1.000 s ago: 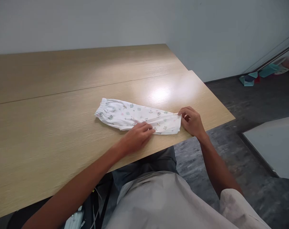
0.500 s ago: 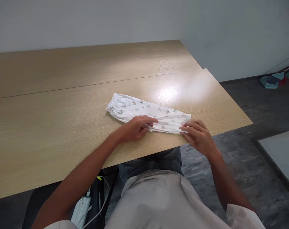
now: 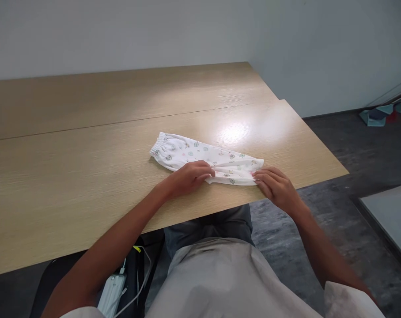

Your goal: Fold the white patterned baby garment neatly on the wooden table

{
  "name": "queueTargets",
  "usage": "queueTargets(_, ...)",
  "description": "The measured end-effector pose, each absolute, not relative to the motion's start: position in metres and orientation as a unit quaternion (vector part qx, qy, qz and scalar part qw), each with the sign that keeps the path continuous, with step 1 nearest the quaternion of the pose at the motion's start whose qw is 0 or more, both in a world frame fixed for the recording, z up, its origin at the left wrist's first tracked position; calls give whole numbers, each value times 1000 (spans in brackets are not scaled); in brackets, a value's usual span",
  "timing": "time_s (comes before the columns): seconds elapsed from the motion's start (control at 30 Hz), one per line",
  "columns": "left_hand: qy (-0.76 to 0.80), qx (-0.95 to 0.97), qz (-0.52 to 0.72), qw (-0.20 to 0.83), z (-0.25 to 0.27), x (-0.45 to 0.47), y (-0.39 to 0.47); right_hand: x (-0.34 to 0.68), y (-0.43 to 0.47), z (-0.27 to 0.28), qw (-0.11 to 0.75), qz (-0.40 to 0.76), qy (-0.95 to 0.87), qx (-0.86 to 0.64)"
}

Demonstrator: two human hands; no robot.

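Observation:
A pair of small white pants [image 3: 187,149] with a printed animal pattern lies folded lengthwise on the table, its gathered elastic waistband to the left and the leg end to the right. My left hand [image 3: 194,176] pinches the near edge around the middle, where the cloth puckers. At the leg end, my right hand [image 3: 274,185] has its fingers closed on the near corner of the cloth. Shallow creases run between the two hands. My fingers hide parts of the near edge.
The wooden table [image 3: 88,176] has a seam running across it and meets a grey wall behind. Below its front edge, a white power bank [image 3: 111,293] with a cable rests on a black chair. Blue-green items [image 3: 376,115] lie on the floor at far right.
My left fingers have curled from stretched out over the cloth to a pinch on its edge. My right fingers have closed on the leg end. The pants have barely shifted.

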State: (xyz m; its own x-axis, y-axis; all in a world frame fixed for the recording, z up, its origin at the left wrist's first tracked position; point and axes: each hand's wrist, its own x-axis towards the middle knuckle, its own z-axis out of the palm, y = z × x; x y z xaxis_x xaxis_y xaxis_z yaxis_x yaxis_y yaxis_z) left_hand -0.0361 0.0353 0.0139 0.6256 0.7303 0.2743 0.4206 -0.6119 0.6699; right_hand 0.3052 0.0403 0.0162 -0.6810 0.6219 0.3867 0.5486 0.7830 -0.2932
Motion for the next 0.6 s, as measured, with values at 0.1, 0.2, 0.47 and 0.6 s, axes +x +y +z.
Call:
queueTargets(0.1,348,843,283,298,11,-36,33,306,39,17,256,113,-904,-323)
queueTargets(0.2,348,846,286,284,8,-34,29,306,37,18,250,136,-902,-326)
queueTargets(0.47,305,866,314,240,1,-31,25,302,33,15,274,116,-888,-351)
queueTargets(0.6,273,916,252,150,6,-27,22,303,30,9,285,66,-886,-361)
